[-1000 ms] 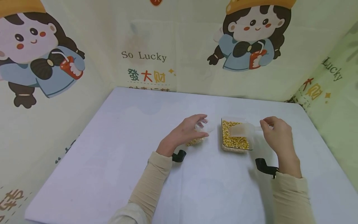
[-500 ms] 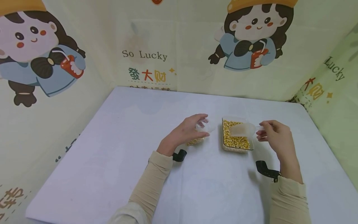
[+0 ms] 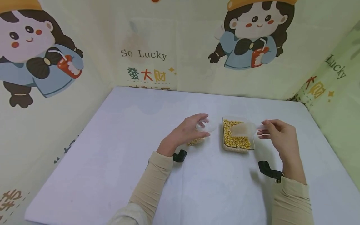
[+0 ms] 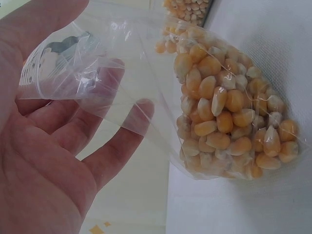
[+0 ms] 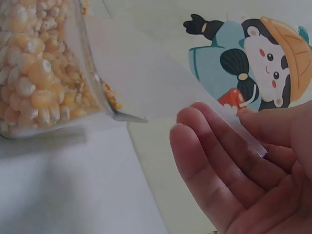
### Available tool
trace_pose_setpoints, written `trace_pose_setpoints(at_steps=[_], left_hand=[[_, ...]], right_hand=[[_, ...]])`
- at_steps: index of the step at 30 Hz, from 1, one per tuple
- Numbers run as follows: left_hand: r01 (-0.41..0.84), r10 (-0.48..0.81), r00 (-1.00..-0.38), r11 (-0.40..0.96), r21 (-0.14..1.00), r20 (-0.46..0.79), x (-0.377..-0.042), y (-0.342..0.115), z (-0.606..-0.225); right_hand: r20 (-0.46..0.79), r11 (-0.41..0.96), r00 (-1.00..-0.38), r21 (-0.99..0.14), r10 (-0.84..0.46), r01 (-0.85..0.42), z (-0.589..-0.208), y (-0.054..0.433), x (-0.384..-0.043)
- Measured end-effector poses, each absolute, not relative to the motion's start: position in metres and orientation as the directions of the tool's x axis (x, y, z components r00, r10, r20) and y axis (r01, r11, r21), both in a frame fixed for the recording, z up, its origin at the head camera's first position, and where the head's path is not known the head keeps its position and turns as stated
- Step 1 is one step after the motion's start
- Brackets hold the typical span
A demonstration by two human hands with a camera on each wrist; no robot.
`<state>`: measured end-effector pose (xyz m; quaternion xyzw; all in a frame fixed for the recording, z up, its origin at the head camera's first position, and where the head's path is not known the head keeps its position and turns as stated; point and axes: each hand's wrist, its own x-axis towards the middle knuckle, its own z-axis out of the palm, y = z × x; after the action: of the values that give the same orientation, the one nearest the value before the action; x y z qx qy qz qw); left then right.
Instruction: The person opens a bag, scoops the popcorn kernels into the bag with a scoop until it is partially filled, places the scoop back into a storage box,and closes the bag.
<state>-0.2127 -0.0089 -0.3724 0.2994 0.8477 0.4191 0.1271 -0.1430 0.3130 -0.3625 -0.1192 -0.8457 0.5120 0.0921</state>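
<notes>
My left hand (image 3: 184, 131) holds a clear zip bag (image 4: 146, 83) by its mouth, the thumb and fingers spread around the opening. Corn kernels (image 4: 219, 112) fill the bottom of the bag, which is low by the table. To the right stands a clear rectangular container (image 3: 236, 150) full of yellow corn kernels (image 3: 237, 143). A translucent white scoop (image 3: 242, 130) lies over the kernels with its handle pointing right, past the rim. My right hand (image 3: 281, 134) pinches that handle between thumb and index finger, while the other fingers (image 5: 195, 156) extend below it.
Both things are on a white-covered table (image 3: 112, 175). Cream cloth (image 3: 194, 56) printed with cartoon figures and lettering hangs behind and at the sides. A black wrist mount (image 3: 268, 170) sticks out near each hand.
My right hand has shifted its fingers on the scoop handle; they were bunched above it and now show extended below. The scoop, container and left hand stay about where they were.
</notes>
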Motion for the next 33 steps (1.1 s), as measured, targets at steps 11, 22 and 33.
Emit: trace_pose_setpoints(at_steps=[11,22,33], left_hand=[[0.403,0.614,-0.789,0.464,0.789,0.042,-0.212,-0.010,-0.372],[0.401,0.617,-0.786,0.463,0.790,0.038,-0.213,-0.009,-0.373],[0.392,0.615,-0.788,0.464,0.794,0.030,-0.213,-0.009,-0.373]], right_hand=[[-0.002,0.284,-0.950,-0.954,0.312,0.095,-0.357,0.316,-0.138],[0.008,0.339,-0.918,-0.931,0.396,0.138,-0.344,0.315,-0.132],[0.122,0.498,-0.886,-0.857,0.447,0.134,-0.331,0.309,-0.124]])
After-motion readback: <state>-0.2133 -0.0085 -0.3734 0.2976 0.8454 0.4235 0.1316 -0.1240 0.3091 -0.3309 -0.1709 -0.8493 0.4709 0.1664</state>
